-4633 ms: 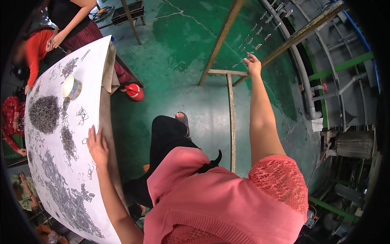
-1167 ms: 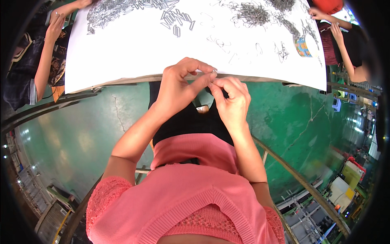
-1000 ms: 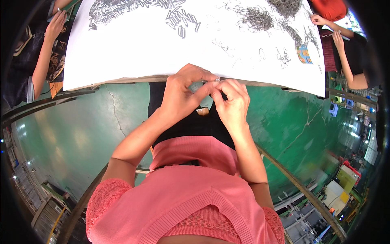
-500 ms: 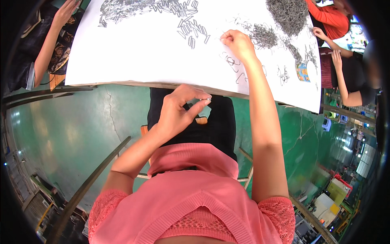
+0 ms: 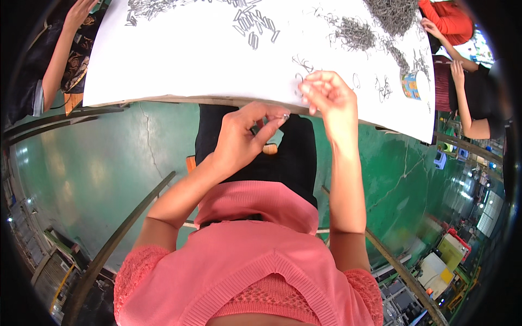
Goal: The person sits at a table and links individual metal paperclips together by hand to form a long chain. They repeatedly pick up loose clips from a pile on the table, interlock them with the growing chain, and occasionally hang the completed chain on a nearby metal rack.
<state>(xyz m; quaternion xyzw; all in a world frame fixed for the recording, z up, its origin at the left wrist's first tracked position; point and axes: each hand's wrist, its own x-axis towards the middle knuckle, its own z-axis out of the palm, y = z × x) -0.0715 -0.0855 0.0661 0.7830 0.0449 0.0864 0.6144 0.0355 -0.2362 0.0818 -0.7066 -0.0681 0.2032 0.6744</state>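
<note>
My left hand [image 5: 244, 133] is held just off the table's near edge, over my lap. Its thumb and forefinger pinch a small shiny metallic piece [image 5: 286, 116] whose kind is too small to tell. Above the near part of the white table top [image 5: 179, 65] is my right hand [image 5: 333, 100], thumb and forefinger drawn together. A thin dark curved piece [image 5: 299, 77] shows at those fingertips; whether it is held or lies behind them I cannot tell. Loose dark curly pieces [image 5: 303, 64] lie just beyond.
Long grey loop-shaped pieces [image 5: 253, 23] are spread along the far side. Dark heaps [image 5: 353, 33] of small pieces lie far right, near a colourful round tub [image 5: 411, 86]. Other people's arms [image 5: 61, 62] are at both sides. Wooden bars [image 5: 125, 231] stand beside my seat.
My right hand has drawn back toward me from the scattered pieces, nearer to my left hand. My left hand still pinches the metallic piece. The view has shifted slightly.
</note>
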